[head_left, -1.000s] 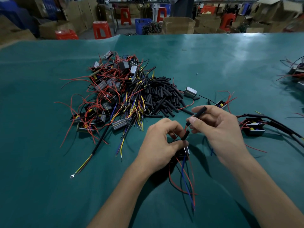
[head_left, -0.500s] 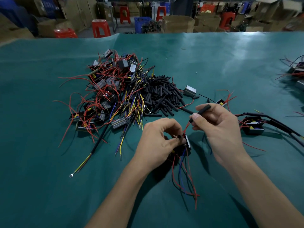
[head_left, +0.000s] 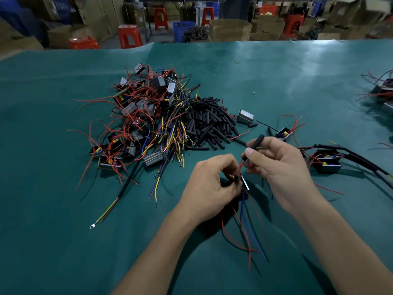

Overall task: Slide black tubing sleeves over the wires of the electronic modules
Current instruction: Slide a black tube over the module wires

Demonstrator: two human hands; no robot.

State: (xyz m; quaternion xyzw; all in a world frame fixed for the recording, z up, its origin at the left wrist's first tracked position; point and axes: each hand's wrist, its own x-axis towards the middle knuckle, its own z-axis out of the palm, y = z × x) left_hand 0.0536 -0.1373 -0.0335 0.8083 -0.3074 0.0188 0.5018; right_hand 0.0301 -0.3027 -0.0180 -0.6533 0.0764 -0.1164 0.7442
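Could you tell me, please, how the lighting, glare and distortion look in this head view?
Head view: dim overall; pale glare on the teal table cover at far right; wide-angle bowing curves its far edge; both hands, left and right, cast dark shadows; the background red plastic stools look soft.

A big table with a smooth teal-green cover (head_left: pixel 276 67) carries everything. On its left middle lies a messy pile of small grey and black boxes with red, yellow and blue wires (head_left: pixel 144 120). Touching that pile on its right is a heap of short black tubes (head_left: pixel 208 126). Just beside the heap sits one small grey box (head_left: pixel 245 116) alone. A thick black cable with a silver ring at its end (head_left: pixel 119 196) lies near the front left. On the right rests a black box with long black-covered wires (head_left: pixel 327 161). More wired boxes (head_left: pixel 382 92) lie at the far right edge.
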